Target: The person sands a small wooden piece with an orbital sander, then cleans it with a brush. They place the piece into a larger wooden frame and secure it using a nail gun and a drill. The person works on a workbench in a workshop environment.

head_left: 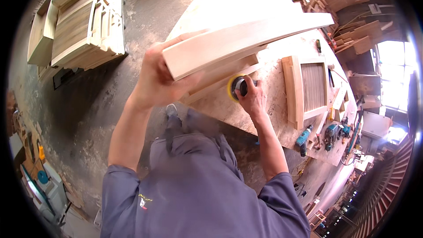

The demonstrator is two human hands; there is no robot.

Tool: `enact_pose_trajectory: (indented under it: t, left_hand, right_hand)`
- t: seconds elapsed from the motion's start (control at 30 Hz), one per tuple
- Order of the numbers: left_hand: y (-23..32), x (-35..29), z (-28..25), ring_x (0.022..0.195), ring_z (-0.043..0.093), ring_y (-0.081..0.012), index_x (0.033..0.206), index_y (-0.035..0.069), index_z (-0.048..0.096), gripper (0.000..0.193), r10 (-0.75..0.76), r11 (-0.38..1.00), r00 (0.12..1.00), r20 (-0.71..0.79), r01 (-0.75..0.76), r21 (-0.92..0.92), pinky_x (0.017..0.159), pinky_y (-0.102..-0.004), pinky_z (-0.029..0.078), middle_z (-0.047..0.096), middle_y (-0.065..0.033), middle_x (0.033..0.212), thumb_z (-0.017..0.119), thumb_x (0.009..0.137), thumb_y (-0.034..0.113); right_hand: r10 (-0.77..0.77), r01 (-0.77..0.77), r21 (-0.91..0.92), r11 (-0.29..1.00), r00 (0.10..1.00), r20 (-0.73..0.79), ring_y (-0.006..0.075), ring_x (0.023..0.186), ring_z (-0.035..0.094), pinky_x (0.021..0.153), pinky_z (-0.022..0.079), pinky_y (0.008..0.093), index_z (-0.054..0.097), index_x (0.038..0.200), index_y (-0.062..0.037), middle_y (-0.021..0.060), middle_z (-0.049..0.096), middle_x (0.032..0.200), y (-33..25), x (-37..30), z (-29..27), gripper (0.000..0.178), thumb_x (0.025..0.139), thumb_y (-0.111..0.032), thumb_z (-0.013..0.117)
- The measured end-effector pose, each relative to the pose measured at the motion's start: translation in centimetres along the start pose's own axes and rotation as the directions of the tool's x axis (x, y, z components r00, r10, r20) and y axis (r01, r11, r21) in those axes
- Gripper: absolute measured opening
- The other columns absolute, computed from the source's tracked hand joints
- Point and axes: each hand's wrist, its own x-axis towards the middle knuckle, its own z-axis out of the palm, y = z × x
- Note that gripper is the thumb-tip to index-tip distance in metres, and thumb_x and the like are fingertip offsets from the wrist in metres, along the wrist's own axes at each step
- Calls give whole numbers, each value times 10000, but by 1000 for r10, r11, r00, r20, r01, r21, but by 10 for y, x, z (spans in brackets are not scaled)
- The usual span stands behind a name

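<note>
My left hand (155,77) grips the near end of a long pale wooden board (229,44), raised at a slant over the workbench (269,90). Its thumb and fingers are wrapped round that end. Below the board shows another pale wooden piece (229,67); whether the two are joined I cannot tell. My right hand (254,99) is closed round a black handheld sander (240,87) with a yellow pad, tilted on edge just beside the lower wooden piece. Whether the pad touches the wood cannot be made out.
On the bench to the right sits a framed wooden panel (313,86). Near it lie a teal cordless drill (304,139) and other power tools (333,134). Wooden cabinet parts (75,26) are stacked at the far left. Scrap boards (359,35) lean at the far right.
</note>
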Motion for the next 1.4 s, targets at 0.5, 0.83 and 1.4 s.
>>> enact_pose_trajectory:
  t: [0.5,0.83,1.4]
  left_hand:
    - [-2,-2,-2,983,709,-202,1211,-39,687,574,9,910,1000,-22,0,414,861,-298,543,740,-134,1182,860,666,5]
    - [-16,15,-3,1180,675,-375,1317,-79,598,505,115,989,990,82,-106,-102,1003,-452,557,676,-271,1254,794,880,82]
    - [-19,16,-6,1266,605,-456,1363,-57,558,514,70,990,989,133,-53,-132,1031,-535,512,659,-270,1276,737,915,118]
  right_hand:
    - [-56,56,6,998,986,157,478,974,667,808,580,532,569,1360,-227,265,531,1183,-18,-2,0,623,801,-225,844]
    - [-89,81,85,993,992,93,493,951,667,812,575,546,600,1306,-238,280,510,1187,-32,-17,9,540,815,-206,823]
    - [40,-35,-112,993,998,40,485,884,681,805,568,547,564,1323,-248,266,549,1168,49,40,-12,571,813,-285,817]
